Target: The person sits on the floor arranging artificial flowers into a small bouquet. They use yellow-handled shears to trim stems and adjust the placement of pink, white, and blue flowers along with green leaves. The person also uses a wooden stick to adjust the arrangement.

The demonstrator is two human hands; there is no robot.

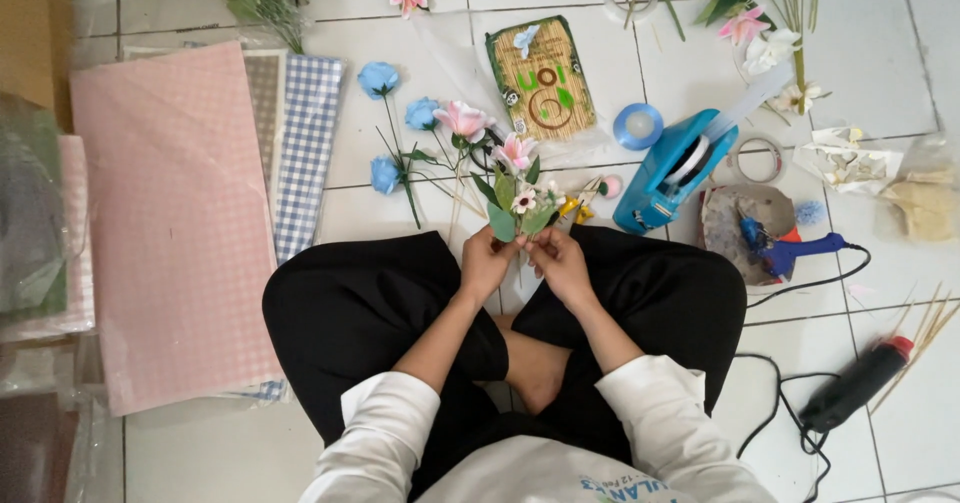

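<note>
I sit cross-legged on a white tiled floor. My left hand (pixel 487 261) and my right hand (pixel 556 260) meet above my knees, both gripping the stems of a small artificial flower bunch (pixel 517 206) with green leaves, a white daisy and a pink bloom. Just beyond it lie blue roses (pixel 381 80) and a pink lily (pixel 462 120) on the tiles. Yellow-handled pliers (pixel 575 205) rest right beside the bunch.
Pink and blue gingham wrapping sheets (pixel 175 213) lie at left. A pack of bamboo skewers (pixel 540 78), a blue ribbon roll (pixel 638 126), a blue tape dispenser (pixel 670 173), a blue glue gun (pixel 790 253) on a pad, a black heat gun (pixel 855 383) with cable, and more flowers (pixel 770 33) lie ahead and right.
</note>
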